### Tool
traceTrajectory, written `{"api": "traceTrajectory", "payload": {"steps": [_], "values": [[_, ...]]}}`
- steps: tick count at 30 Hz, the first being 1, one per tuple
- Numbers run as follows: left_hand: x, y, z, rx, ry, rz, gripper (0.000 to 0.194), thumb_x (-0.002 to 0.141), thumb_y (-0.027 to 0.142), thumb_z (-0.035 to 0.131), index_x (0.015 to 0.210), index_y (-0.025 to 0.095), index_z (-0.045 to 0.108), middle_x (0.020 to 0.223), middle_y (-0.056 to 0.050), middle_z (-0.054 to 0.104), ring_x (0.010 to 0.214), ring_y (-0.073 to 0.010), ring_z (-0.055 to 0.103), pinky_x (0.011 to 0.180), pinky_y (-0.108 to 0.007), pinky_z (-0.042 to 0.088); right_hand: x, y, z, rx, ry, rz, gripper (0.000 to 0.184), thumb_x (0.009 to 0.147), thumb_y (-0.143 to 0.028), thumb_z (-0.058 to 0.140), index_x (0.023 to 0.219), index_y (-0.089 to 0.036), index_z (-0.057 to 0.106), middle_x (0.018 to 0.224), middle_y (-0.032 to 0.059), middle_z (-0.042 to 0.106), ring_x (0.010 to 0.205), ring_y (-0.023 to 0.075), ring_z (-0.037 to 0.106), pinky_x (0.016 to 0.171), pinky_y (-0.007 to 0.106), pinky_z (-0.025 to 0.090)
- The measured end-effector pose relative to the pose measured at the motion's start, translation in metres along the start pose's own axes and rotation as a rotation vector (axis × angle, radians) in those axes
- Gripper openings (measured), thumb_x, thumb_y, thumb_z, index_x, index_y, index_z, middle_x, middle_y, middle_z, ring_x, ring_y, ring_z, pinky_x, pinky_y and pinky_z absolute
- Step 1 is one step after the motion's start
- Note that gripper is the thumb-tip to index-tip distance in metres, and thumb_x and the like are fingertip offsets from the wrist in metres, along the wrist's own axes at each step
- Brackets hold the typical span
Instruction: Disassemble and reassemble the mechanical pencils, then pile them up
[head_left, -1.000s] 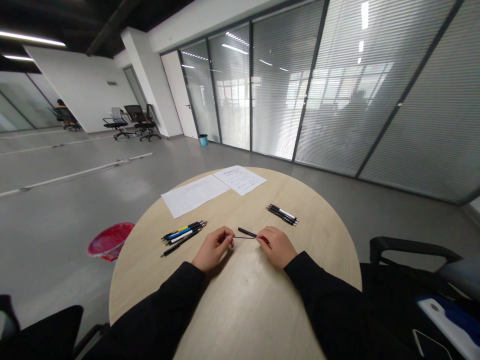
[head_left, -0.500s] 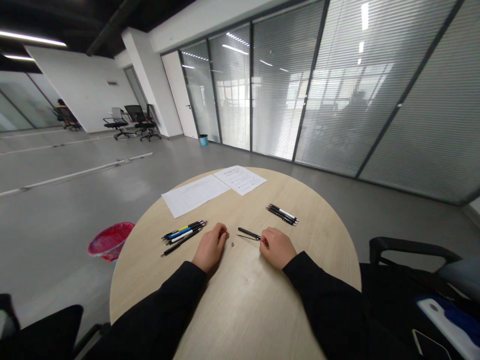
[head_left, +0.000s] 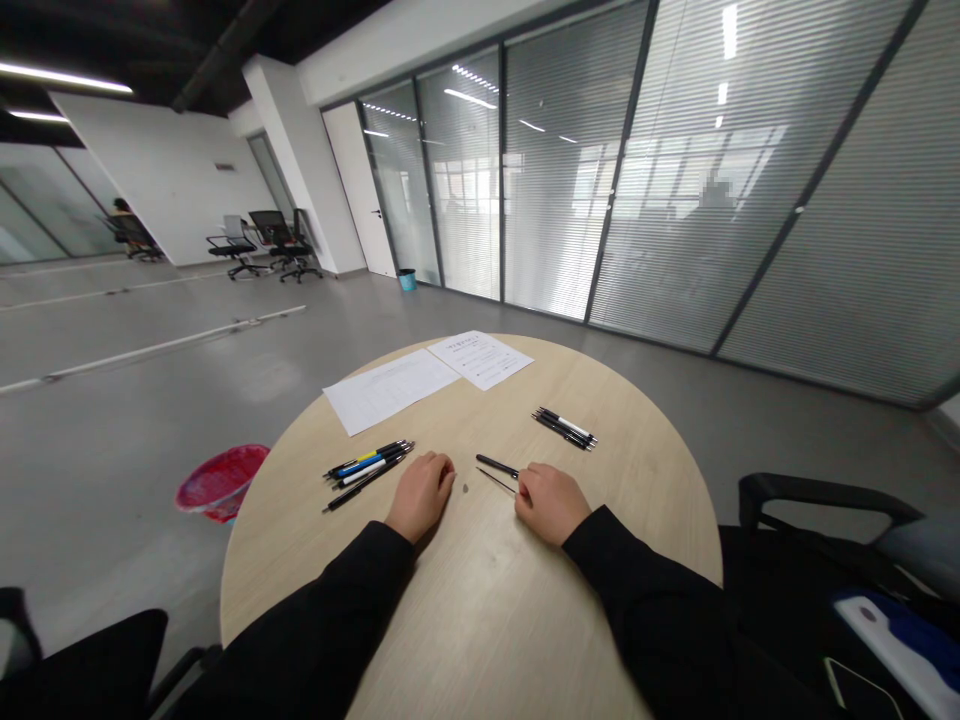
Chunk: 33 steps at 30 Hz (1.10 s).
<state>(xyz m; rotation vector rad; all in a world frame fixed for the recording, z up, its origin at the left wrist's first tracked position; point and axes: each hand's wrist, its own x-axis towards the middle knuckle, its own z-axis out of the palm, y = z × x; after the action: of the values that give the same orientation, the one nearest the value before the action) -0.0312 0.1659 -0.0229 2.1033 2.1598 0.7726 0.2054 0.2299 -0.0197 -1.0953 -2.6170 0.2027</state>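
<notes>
My left hand [head_left: 422, 495] rests on the table with its fingers curled together; whatever may be between them is hidden. My right hand [head_left: 553, 503] is closed in a pinch, and a thin dark rod [head_left: 496, 481], like a pen refill, sticks out from its fingers to the left. Just beyond the rod lies a black pen barrel [head_left: 496, 464], its right end close to my right knuckles. Between the hands is a tiny grey speck [head_left: 465, 488] on the wood. Left of my left hand, several pens [head_left: 367, 465] lie in a loose bunch, black, blue, yellow and white.
Several more pens [head_left: 565, 428] lie side by side at the right of the round table [head_left: 465, 620]. Two printed sheets [head_left: 394, 388] cover part of its far edge. A red-lined bin [head_left: 223, 480] stands on the floor at left, and a black chair [head_left: 825, 500] at right.
The thin rod has turned, its right end now nearer to me, as my right hand shifted slightly toward me. My left hand has moved a little and its fingers have curled slightly more.
</notes>
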Motion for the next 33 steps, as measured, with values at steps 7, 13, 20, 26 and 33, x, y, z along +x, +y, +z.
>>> {"api": "traceTrajectory", "payload": {"steps": [7,13,20,26,33], "values": [[-0.0010,0.0005,0.0003,-0.022,-0.046,-0.020,0.012,0.088,0.025,0.049,0.083,0.019,0.057,0.082,-0.006,0.062,0.080,-0.0234,0.058,0.075,-0.035,0.044,0.0018,-0.0007,-0.0005,-0.009,-0.066,0.023,0.007,0.084,-0.019,0.057,0.079,-0.018,0.062,0.088,0.0059,0.065,0.086,0.0188,0.059,0.069,0.027,0.037],[-0.0017,0.0030,-0.0020,-0.024,-0.045,-0.022,0.011,0.087,0.025,0.050,0.083,0.019,0.058,0.083,-0.007,0.062,0.080,-0.0231,0.059,0.075,-0.035,0.045,0.0019,-0.0002,0.0018,-0.025,-0.080,0.029,0.010,0.086,-0.020,0.056,0.080,-0.018,0.064,0.088,0.0063,0.066,0.086,0.0191,0.060,0.068,0.028,0.038],[0.0004,0.0002,-0.0010,-0.045,-0.017,-0.033,0.015,0.085,0.020,0.046,0.084,0.019,0.060,0.086,-0.007,0.065,0.083,-0.0228,0.060,0.079,-0.036,0.047,0.0020,-0.0001,0.0031,-0.022,-0.079,0.031,0.014,0.087,-0.018,0.054,0.079,-0.018,0.065,0.087,0.0070,0.067,0.083,0.0191,0.061,0.066,0.028,0.037],[0.0013,-0.0029,-0.0054,-0.076,0.017,-0.106,0.018,0.081,0.016,0.044,0.085,0.019,0.061,0.088,-0.007,0.067,0.085,-0.0227,0.062,0.082,-0.036,0.048,0.0013,-0.0008,-0.0004,-0.008,-0.054,0.037,0.012,0.086,-0.018,0.055,0.077,-0.018,0.064,0.085,0.0063,0.066,0.081,0.0187,0.060,0.064,0.028,0.035],[0.0019,-0.0054,-0.0069,-0.074,0.015,-0.149,0.019,0.080,0.016,0.044,0.086,0.019,0.061,0.088,-0.007,0.068,0.086,-0.0230,0.062,0.082,-0.035,0.047,0.0037,0.0050,-0.0057,0.011,-0.019,0.072,0.012,0.087,-0.017,0.053,0.080,-0.018,0.063,0.087,0.0055,0.065,0.082,0.0171,0.059,0.066,0.027,0.035]]}}
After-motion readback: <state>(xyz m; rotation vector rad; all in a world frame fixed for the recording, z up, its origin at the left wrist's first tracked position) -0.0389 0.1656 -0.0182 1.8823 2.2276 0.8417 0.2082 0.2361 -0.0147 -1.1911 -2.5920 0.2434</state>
